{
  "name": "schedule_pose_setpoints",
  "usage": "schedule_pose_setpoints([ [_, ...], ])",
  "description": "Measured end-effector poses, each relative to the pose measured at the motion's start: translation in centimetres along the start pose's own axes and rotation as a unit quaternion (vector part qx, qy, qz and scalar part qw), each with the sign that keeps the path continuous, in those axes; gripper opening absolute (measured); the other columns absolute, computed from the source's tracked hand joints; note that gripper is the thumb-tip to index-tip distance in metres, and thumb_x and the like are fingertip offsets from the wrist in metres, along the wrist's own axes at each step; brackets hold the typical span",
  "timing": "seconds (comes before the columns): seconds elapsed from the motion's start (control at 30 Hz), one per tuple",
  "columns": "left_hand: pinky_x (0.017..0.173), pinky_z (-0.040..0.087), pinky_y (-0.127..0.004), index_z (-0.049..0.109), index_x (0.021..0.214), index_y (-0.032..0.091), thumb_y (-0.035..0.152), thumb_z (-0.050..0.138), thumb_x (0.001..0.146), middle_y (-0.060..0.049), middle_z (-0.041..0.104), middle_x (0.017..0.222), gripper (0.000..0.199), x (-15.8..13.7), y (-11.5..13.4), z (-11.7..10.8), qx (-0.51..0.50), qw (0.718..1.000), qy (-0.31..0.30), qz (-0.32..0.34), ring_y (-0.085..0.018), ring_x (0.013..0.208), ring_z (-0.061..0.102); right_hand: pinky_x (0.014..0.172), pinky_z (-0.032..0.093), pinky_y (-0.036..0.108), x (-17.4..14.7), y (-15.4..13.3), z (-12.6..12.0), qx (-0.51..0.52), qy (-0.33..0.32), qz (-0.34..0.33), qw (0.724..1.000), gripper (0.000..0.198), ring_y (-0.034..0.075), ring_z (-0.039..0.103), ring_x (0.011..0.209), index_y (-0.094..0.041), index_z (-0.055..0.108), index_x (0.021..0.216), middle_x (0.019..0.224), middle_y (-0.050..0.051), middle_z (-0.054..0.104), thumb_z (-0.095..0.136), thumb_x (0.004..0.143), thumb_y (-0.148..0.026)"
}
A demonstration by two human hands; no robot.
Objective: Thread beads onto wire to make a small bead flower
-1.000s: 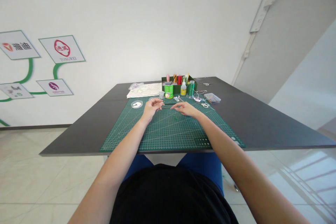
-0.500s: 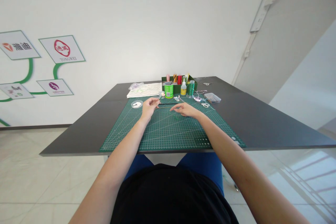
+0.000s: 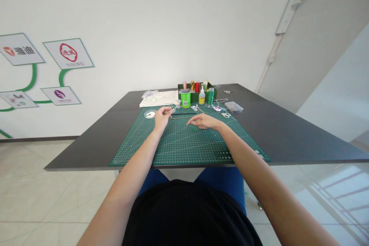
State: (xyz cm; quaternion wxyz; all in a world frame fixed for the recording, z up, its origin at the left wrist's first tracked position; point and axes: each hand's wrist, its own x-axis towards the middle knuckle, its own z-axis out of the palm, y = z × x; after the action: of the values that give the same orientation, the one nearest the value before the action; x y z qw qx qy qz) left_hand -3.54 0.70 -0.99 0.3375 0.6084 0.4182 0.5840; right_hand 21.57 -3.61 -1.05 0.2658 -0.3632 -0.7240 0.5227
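Small pale blossom-like piece on a thin green stem [image 3: 175, 102]: raised above the left hand's fingertips, toward the far edge of the counter and about midway between its left and right edges; seen against the small grey round jar [image 3: 178, 104], and whether the two touch cannot be told.
Bare left hand [image 3: 162, 118]: thumb and forefinger pinched on the stem, the blossom end free beyond them.
Bare right hand [image 3: 205, 121]: palm down, fingers loosely bent, nearer the counter's right edge than the left hand is; nothing shows in it, but its underside is hidden, so its grip cannot be told.
Blossom's handling: probably very light and delicate, its head likely to crush or shift if squeezed; the material is too small to make out.
Stem's handling: it looks slim and fairly stiff, perhaps wire wrapped in thread, so it may roll between the fingertips; the best hold seems a light pinch below the head, petals untouched.
Green gridded cutting mat [image 3: 175, 146]: flat on the dark grey counter [image 3: 276, 134], reaching its near edge, under both hands.
Slim black rod [image 3: 186, 113]: lying on the mat between the hands, roughly parallel to the counter's far edge.
Round clear dish with white contents [image 3: 150, 114]: just beside the left hand, toward the counter's left edge.
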Motion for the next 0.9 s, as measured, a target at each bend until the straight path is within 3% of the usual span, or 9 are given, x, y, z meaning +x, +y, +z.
schedule_pose_setpoints([
  [0.43,0.067,0.052,-0.028,0.074,0.09,0.016,0.018,0.067,0.081,-0.005,0.074,0.084,0.011,-0.2,-0.3,-0.1,0.117,0.991,-0.037,0.058,-0.015,0.066,0.064,0.039,0.014,0.02,-0.6,-1.0,0.3,0.071,-0.083,-0.031,0.994,0.044,0.004,0.025,0.037,-0.004,0.069,0.119,0.042,-0.012,0.034,0.069,0.09,-0.037],
  [0.67,0.079,0.053,-0.031,0.074,0.088,0.017,0.013,0.067,0.083,-0.005,0.075,0.086,0.011,-0.6,-0.1,0.0,0.192,0.973,-0.085,0.094,-0.018,0.077,0.068,0.04,0.016,0.02,-0.8,-1.4,0.4,0.096,-0.101,-0.044,0.989,0.042,0.004,0.026,0.037,-0.003,0.068,0.12,0.042,-0.012,0.036,0.069,0.091,-0.035],
  [0.9,0.076,0.053,-0.029,0.075,0.088,0.017,0.014,0.069,0.082,-0.004,0.075,0.082,0.009,-0.5,-0.6,0.1,0.222,0.96,-0.153,0.077,-0.017,0.074,0.068,0.041,0.016,0.02,-1.0,-1.8,0.5,0.109,-0.104,-0.05,0.987,0.04,0.004,0.026,0.037,-0.004,0.067,0.118,0.042,-0.012,0.036,0.068,0.092,-0.033],
])
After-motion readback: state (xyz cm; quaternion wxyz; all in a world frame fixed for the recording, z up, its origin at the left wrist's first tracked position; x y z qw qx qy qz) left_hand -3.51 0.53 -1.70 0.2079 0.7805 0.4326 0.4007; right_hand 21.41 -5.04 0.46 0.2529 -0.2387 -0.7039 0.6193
